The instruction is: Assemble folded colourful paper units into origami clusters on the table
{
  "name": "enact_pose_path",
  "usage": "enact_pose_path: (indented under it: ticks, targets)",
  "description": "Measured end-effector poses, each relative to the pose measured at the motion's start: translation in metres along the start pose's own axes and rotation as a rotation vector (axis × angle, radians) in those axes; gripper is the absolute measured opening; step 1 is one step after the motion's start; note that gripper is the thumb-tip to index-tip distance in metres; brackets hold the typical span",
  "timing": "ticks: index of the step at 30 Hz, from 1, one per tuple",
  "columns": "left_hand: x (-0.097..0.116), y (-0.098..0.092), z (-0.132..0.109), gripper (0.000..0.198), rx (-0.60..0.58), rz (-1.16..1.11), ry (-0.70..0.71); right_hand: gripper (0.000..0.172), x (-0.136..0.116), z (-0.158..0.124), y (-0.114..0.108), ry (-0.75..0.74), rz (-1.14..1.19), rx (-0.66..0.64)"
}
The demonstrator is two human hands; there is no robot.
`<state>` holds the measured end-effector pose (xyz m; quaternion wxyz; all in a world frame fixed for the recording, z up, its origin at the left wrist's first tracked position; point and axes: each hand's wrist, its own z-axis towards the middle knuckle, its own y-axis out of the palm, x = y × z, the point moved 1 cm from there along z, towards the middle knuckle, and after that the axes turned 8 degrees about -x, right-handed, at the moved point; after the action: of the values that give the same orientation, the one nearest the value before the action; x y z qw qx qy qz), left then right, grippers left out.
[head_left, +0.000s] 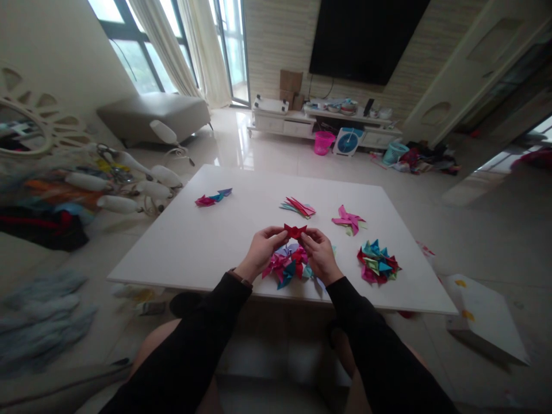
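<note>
Red origami piece (295, 232): centre of frame, over bench (172, 247)
Left hand (263, 249): pinched on its left end
Right hand (319, 253): pinched on its right end
Origami pile (287, 272): bench, lower centre

Plain black long sleeves (192, 339) reach the wrists (334, 277), as I watch remotely; a narrow brown band (240, 278) circles the left one, while left hand (264, 251), right hand (319, 254) and legs (150, 348) are bare.
</note>
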<state>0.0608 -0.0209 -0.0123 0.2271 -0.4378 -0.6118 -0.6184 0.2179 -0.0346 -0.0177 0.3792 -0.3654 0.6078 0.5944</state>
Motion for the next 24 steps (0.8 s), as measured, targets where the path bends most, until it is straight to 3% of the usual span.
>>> enact_pose_path:
  ticks: [12,24]
  targets:
    - [-0.016,0.005,0.003,0.023,-0.005,-0.278,-0.042,0.031,-0.004,-0.001,0.000,-0.009,0.059,-0.038]
    - [-0.020,0.005,0.001,0.023,0.027,-0.282,-0.073,0.027,-0.007,-0.003,0.000,0.012,0.087,-0.031]
